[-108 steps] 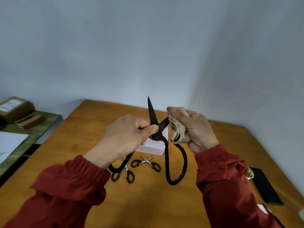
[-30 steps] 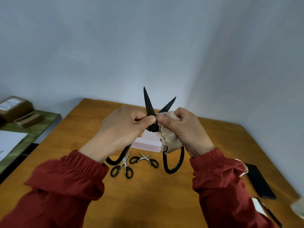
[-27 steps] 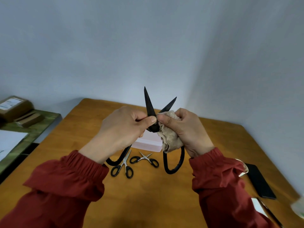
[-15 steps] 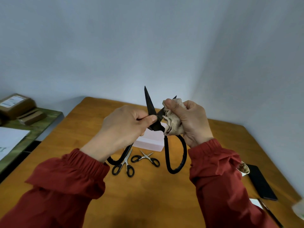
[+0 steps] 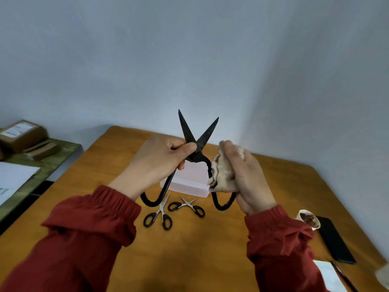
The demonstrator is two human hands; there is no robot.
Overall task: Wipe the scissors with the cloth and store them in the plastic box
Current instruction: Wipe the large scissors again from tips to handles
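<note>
L hand [image 5: 160, 163]: clamped on the big scissors [image 5: 188, 131] right at the pivot, thumb on top, fingers curled under. Held them up over the table [image 5: 189, 253], tips skyward.
Big scissors: black, blades wide open in a V, both bare. L handle loop hung below the L wrist; R handle ran into the cloth.
R hand [image 5: 250, 178]: closed round the cloth [image 5: 223, 173], bunched tight vs the R handle just below the pivot.
Cloth: beige, dark smudges in the folds.
Plastic box [image 5: 189, 182]: pale pink, flat mid-table, behind the held scissors; looked shut.
Near small scissors [image 5: 160, 213] & far small scissors [image 5: 187, 206]: black handles, on the table just in front of the box, apart from each other.
R edge: dark phone [image 5: 334, 243] lay flat.
L side: cardboard parcel [image 5: 23, 135] on a green shelf [image 5: 52, 163].
</note>
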